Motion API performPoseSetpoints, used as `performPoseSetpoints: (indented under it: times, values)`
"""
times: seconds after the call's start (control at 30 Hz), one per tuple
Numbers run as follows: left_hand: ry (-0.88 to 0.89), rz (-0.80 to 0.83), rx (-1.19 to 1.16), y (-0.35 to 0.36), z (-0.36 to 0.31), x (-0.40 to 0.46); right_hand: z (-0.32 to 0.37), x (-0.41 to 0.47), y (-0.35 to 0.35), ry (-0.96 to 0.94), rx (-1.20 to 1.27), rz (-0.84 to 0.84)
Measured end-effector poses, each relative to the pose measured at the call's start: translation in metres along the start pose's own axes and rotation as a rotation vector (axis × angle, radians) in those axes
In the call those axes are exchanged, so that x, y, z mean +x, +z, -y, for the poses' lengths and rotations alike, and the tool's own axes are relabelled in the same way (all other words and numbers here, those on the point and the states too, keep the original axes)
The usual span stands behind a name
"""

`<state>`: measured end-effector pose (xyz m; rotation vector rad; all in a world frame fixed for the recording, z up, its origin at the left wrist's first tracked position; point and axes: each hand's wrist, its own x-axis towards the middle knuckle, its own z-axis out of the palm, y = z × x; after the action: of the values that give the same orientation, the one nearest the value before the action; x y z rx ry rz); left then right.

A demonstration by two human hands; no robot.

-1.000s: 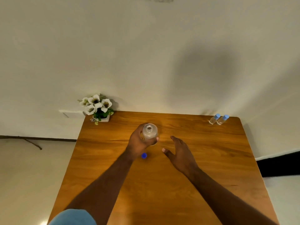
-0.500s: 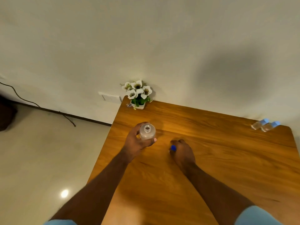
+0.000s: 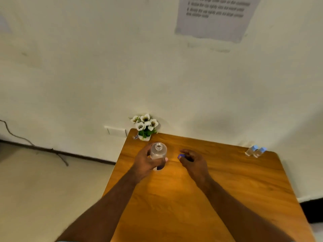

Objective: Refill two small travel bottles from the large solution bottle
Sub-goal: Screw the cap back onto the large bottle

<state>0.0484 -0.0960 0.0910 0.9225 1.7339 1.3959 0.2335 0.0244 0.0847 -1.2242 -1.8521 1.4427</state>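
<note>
The right hand (image 3: 193, 162) has lifted the blue cap (image 3: 181, 156), pinching it at three o'clock from the upright open bottle (image 3: 158, 151), gripped by the left hand (image 3: 146, 162).

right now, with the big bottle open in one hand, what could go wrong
1. The large bottle is uncapped in the left hand; tilting it could spill solution on the table.
2. The right hand pinches the blue cap at its fingertips; it could slip and roll away.
3. The two travel bottles stand still capped near the far right edge; a hasty reach might knock them off.
</note>
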Motion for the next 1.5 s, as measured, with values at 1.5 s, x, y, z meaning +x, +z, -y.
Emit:
performPoseSetpoints:
  times: [1.5]
  values:
    - [0.426,0.001,0.104,0.174,-0.319,-0.001,0.271,-0.03,-0.25,-0.712,-0.108,-0.268]
